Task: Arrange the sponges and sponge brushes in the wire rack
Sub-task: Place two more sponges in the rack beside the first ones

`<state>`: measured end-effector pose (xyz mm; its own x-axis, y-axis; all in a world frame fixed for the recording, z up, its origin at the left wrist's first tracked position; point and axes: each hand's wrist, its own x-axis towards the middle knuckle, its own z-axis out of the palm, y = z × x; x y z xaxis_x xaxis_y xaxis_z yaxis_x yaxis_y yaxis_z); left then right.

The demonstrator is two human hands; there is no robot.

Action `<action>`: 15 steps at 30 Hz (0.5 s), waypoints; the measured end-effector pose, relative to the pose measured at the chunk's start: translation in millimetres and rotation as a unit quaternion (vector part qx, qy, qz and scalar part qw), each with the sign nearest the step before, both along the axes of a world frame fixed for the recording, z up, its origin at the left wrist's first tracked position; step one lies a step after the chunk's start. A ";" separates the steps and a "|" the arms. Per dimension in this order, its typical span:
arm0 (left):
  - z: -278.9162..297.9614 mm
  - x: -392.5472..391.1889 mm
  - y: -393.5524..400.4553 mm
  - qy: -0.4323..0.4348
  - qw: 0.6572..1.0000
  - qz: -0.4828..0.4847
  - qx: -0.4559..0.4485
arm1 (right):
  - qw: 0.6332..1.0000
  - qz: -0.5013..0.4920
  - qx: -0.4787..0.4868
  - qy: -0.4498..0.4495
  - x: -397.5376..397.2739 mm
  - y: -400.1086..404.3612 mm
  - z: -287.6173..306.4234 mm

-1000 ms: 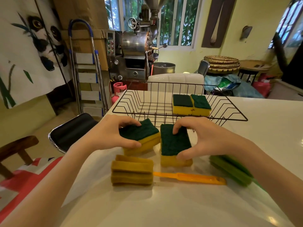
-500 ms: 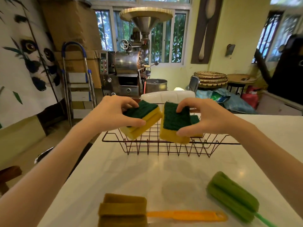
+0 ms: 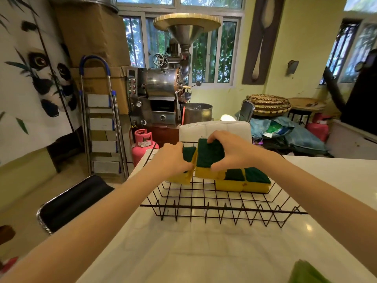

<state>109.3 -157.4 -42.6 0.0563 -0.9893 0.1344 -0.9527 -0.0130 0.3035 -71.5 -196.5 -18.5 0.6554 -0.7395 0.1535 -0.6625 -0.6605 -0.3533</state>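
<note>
Left hand (image 3: 173,160) is clamped on a yellow sponge with a dark green scrub face (image 3: 188,155), thumb on the near side and fingers wrapped over the far side, sponge tilted up on edge with its lower end down at the floor of the wire rack (image 3: 224,209). Right hand (image 3: 230,150) grips a second green-topped sponge (image 3: 209,156) the same way, fingers over its top edge, thumb low on the scrub face; that sponge stands tilted too, scrub face toward the camera. The two held sponges touch edge to edge over the rack's far-left area. Can't tell whether either one is fully resting on the wires or partly carried by the hand. Just right of them, a pair of matching sponges (image 3: 244,180) lies flat in the rack, green side up, side by side and touching; the right-hand sponge butts against the nearer one. Rack is black wire with a zigzag front edge, sitting on a white table (image 3: 193,252). Green sponge brush head (image 3: 304,272) is cut off at the bottom right corner of frame, on the table, well apart from the rack. Beyond the table: white chair back (image 3: 214,129), pink gas cylinder (image 3: 142,146), stepladder (image 3: 102,123), metal roaster machine (image 3: 165,88).
</note>
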 end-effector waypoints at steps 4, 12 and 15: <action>-13.2 6.2 -15.4 -0.026 0.998 0.004 0.065 | 1.000 0.004 0.008 0.023 11.9 -13.3 -17.9; -33.7 -0.2 -22.4 -0.101 0.993 -0.011 0.051 | 0.997 -0.004 0.026 0.071 22.8 -29.8 -30.6; -38.1 -1.9 -20.3 -0.159 0.986 -0.025 0.049 | 0.997 0.002 0.026 0.074 26.1 -32.6 -32.5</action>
<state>107.4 -177.7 -80.8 -0.0217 -0.9989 0.0404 -0.9997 0.0212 -0.0113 -45.4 -229.1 -51.1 0.6706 -0.7416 0.0171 -0.7075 -0.6463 -0.2858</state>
